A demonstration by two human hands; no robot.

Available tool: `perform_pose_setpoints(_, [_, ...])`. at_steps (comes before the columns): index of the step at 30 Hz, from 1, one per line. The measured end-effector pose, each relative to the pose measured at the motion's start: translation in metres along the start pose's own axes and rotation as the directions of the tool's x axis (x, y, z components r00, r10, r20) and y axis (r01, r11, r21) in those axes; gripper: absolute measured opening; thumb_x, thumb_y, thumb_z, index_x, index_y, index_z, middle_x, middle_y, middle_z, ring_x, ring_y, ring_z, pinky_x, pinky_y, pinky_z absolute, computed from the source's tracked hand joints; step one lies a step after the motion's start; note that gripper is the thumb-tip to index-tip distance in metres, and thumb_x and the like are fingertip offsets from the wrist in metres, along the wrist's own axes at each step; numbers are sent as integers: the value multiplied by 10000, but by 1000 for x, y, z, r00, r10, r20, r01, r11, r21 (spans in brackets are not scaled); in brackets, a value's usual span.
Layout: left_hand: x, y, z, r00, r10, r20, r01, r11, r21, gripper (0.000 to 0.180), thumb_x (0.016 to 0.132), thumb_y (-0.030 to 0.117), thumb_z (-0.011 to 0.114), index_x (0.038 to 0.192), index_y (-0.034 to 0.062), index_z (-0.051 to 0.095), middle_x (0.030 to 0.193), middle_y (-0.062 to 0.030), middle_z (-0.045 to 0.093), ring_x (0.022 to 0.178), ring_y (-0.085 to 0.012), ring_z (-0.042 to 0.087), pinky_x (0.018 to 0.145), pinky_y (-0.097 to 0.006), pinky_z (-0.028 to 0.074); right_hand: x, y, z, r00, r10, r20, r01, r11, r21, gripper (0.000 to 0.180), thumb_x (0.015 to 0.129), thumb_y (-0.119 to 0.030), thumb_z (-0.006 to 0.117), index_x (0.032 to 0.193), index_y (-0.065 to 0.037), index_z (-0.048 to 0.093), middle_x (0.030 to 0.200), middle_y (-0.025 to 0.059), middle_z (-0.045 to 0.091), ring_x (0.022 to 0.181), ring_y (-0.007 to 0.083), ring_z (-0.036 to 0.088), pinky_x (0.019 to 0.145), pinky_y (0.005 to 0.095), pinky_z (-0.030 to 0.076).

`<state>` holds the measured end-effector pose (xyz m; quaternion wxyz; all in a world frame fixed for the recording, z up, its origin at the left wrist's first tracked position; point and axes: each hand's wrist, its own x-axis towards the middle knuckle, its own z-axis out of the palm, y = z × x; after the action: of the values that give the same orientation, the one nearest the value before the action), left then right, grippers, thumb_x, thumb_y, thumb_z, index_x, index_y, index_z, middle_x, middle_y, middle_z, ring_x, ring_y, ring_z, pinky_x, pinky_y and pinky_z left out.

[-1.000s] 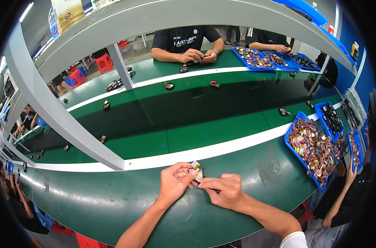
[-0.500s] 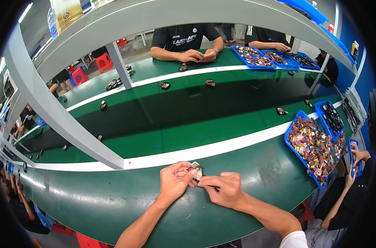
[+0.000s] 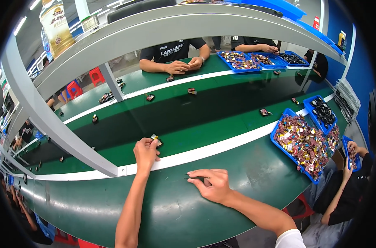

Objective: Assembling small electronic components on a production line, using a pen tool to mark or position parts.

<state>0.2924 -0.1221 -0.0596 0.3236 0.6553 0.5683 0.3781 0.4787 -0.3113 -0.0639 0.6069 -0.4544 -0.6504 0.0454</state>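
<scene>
Evidently light: small dark module (image 3: 159, 143), pinched in my left hand (image 3: 145, 153), fingers closed on it, just beyond the white strip (image 3: 188, 155) along the bench's (image 3: 93, 198) far edge. Casing looks stiff, yellow-silver piece likely delicate; grip the dark sides. Right hand (image 3: 213, 184) clasps dark tweezers (image 3: 201, 178), tips apart.

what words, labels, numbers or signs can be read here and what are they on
Black short-sleeved shirt: pale chest lettering, not copied out.
Tall clear-and-yellowish plastic bottle: dark print, not copied out.
Small black-and-silver piece at the left hand: any marks too small to read.
</scene>
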Motion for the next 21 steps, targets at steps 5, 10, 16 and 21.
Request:
perform_pose_setpoints(5, [-39, 9, -5, 840, 494, -225, -347, 808, 476, 317, 963, 174, 657, 1177, -55, 612, 1116, -191, 592, 775, -343, 655, 677, -433, 511, 2, -3, -2, 998, 56, -13, -56, 998, -42, 159, 756, -50, 840, 871, -78, 734, 750, 32, 744, 400, 141, 502, 437, 262, 421])
perform_pose_setpoints(10, [-95, 14, -2, 816, 575, -64, -551, 806, 216, 101, 892, -11, 675, 993, -15, 670, 972, -137, 648, 572, -237, 592, 525, -344, 474, 1, -4, -3, 996, 86, -34, -89, 993, -76, 153, 758, -63, 840, 871, -81, 738, 695, 18, 716, 397, 147, 495, 432, 267, 416])
perform_pose_setpoints(16, [-105, 17, 6, 622, 769, 147, -775, 580, 249, 121, 817, -40, 704, 923, 14, 677, 908, -98, 648, 628, -268, 670, 544, -358, 530, -2, -4, -2, 994, 113, 0, -113, 990, -88, 154, 755, -62, 841, 870, -86, 742, 644, 4, 678, 395, 135, 483, 424, 264, 395])
perform_pose_setpoints(21, [-105, 16, 5, 635, 752, 180, -770, 595, 229, 102, 822, -27, 701, 910, 14, 668, 894, -94, 636, 614, -265, 663, 539, -358, 527, -7, -1, -1, 987, 163, -4, -163, 984, -68, 161, 755, -68, 848, 876, -96, 744, 582, -15, 616, 388, 112, 434, 412, 262, 353])
